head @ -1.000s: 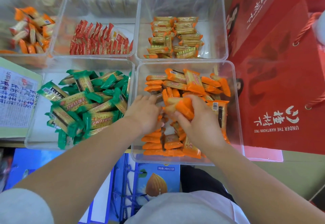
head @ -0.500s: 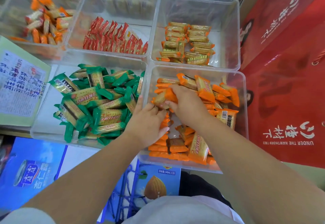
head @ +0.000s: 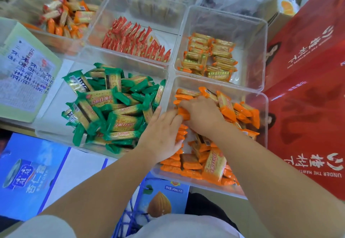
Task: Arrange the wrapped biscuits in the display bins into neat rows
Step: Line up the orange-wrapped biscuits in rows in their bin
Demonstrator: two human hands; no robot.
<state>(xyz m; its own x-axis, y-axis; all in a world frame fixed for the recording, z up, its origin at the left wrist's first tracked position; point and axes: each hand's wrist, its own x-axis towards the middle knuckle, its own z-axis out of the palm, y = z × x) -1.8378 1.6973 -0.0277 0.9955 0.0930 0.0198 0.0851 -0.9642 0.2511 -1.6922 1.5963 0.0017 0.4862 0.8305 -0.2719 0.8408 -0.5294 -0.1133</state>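
Along the left wall of the orange bin [head: 242,92], orange biscuits [head: 225,107] stand in a part-made row; the rest lie jumbled twd its right wall. Best: seat each pkt edge-on, ends flush, bracing the row. Left hand [head: 162,137] has fingers straight and together, pressing the row. Right hand [head: 203,114] has fingers curled, pinching one pkt.

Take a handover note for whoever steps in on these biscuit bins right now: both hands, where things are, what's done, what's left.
Left hand: fingers straight, steadying the stacked row on the left of the orange bin.
Right hand: gripping orange-wrapped biscuits at that row's far end.
Done: one row of orange packets along the bin's left wall, partly built.
Left: loose orange packets on the bin's right and near side; green-wrapped biscuits lie jumbled in the neighbouring bin.
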